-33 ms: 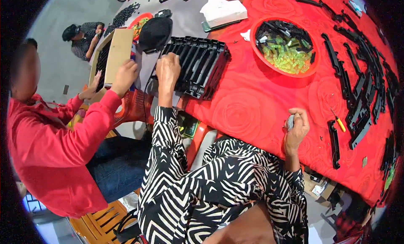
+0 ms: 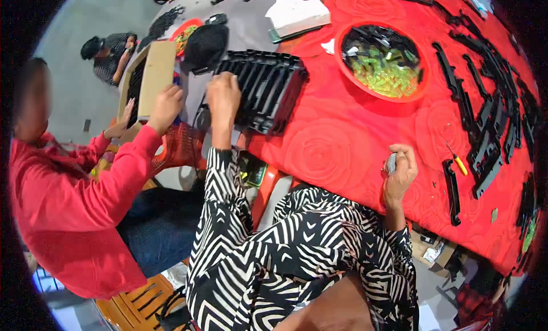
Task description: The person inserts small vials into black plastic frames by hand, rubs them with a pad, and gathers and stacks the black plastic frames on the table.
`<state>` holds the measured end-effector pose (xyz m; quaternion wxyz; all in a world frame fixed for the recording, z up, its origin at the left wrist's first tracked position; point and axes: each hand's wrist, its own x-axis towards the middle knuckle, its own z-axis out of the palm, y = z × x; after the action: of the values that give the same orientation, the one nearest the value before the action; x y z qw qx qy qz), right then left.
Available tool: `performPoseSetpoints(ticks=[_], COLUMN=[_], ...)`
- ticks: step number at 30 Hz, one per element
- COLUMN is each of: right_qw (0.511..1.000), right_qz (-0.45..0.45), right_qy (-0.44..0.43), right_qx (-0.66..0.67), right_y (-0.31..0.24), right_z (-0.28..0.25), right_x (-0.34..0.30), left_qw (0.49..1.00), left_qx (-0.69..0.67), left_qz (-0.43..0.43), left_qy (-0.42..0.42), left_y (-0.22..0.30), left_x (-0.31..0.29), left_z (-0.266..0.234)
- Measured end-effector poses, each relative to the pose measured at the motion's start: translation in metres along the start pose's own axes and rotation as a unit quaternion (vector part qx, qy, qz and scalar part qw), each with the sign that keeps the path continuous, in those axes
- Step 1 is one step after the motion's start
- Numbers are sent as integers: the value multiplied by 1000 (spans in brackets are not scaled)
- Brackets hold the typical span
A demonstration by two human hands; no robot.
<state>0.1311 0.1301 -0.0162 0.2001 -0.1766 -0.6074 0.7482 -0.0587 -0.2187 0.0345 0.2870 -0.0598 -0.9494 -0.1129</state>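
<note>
My left hand point(image 2: 224, 98) is closed at the left end of a row of long black plastic strips point(image 2: 268, 82), packed side by side at the table's edge. What its fingers hold, if anything, is hidden. My right hand point(image 2: 401, 174), over the red cloth close to the front edge, has its fingers curled around a small grey rounded object point(image 2: 390, 163). Its kind does not show, as the fingers cover most of it.
A red bowl point(image 2: 421, 90) of yellow-green and black pieces stands on the red tablecloth point(image 2: 319, 151). Loose black strips point(image 2: 488, 114) and a yellow-handled tool point(image 2: 459, 165) lie right. At left, a person in red point(image 2: 80, 205) handles a cardboard box point(image 2: 157, 79) near a black cap point(image 2: 206, 48).
The whole view has shifted slightly left. My left hand stays by the black strips, and my right hand keeps its hold on the grey object.
</note>
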Motion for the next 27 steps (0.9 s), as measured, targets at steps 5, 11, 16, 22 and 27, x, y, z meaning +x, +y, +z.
performPoseSetpoints(ticks=[5, 11, 16, 22, 27], right_qw=[998, 997, 974, 817, 774], right_qz=[-40, -40, -78, -202, -105], right_qy=[24, 31, 65, 168, 122], right_qx=[-43, -50, -201, -514, -613], right_y=[-5, -21, -28, -48, -35], right_z=[-5, -25, -56, -158, -164], right_x=[15, 27, 32, 114, 182], left_qw=[987, 932, 891, 855, 840], left_qx=[-92, -256, -275, -259, -267], left_qz=[97, 259, 348, 398, 411], left_qy=[85, -6, -103, -209, -233], left_y=[105, 197, 254, 274, 249], left_x=[-15, -13, -7, -88, -136], left_z=[-49, 10, 47, 46, 37])
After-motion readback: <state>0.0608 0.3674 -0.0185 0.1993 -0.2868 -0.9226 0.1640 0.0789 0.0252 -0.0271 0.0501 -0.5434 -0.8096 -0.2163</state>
